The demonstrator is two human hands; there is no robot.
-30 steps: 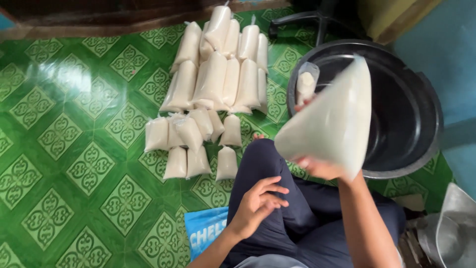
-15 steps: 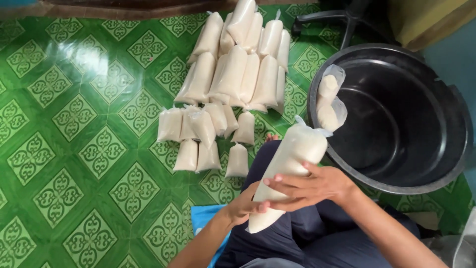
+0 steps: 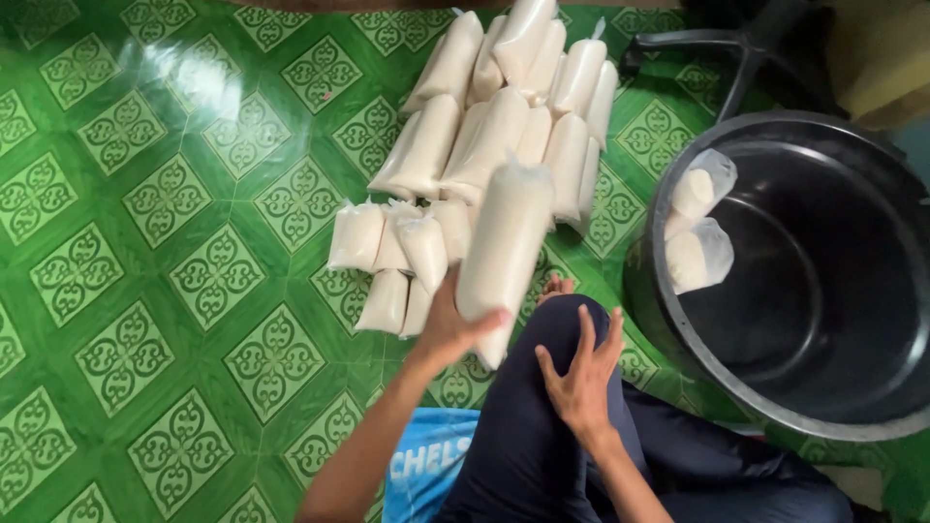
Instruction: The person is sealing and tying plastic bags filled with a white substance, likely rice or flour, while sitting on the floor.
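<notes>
My left hand (image 3: 455, 324) grips a long clear plastic bag filled with white stuff (image 3: 504, 242), held out over the green floor toward a pile of similar long filled bags (image 3: 484, 116). Several small filled bags (image 3: 387, 252) lie just left of the held bag. My right hand (image 3: 581, 373) rests flat on my knee in dark trousers (image 3: 542, 436), fingers apart, holding nothing.
A large black tub (image 3: 823, 281) stands at the right with two small filled bags (image 3: 697, 228) hanging at its inner rim. A black chair base (image 3: 717, 58) is behind it. The floor is green patterned tile (image 3: 194, 291). A blue cloth (image 3: 426, 465) lies under my leg.
The long bag passed from my right hand, which held it near the tub, to my left hand and moved left toward the pile. My right hand dropped onto my knee.
</notes>
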